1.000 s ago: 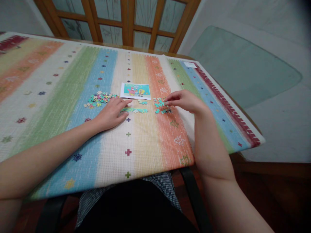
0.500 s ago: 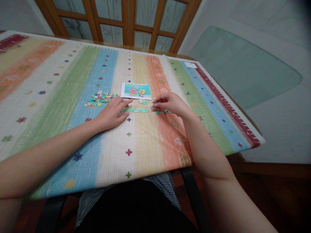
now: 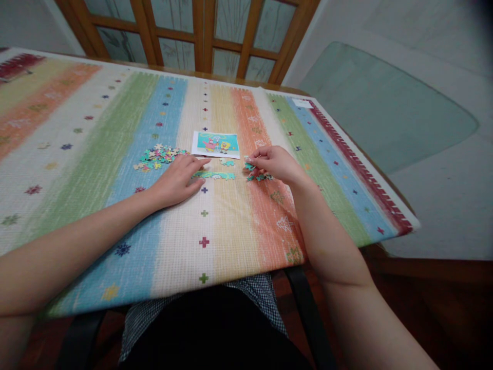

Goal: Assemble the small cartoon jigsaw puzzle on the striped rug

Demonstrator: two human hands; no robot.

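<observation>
My left hand point(image 3: 177, 180) lies flat on the striped cloth point(image 3: 92, 169), fingers stretched, its tips touching the left end of a joined strip of teal puzzle pieces point(image 3: 215, 175). My right hand point(image 3: 274, 163) hovers over a small cluster of loose teal pieces point(image 3: 259, 177), fingertips pinched together at a piece; what they hold is too small to name. A small picture card with cartoon figures point(image 3: 215, 144) lies just beyond both hands. One loose teal piece point(image 3: 227, 163) sits between the card and the strip.
A heap of mixed colourful puzzle pieces point(image 3: 158, 156) lies left of the card. The table's right edge point(image 3: 385, 190) drops to a pale floor with a green mat point(image 3: 377, 108). A wooden lattice door point(image 3: 200, 36) stands behind the table.
My right hand moved left from the right side of the loose teal cluster to its left side and pinched there. The left hand stayed put.
</observation>
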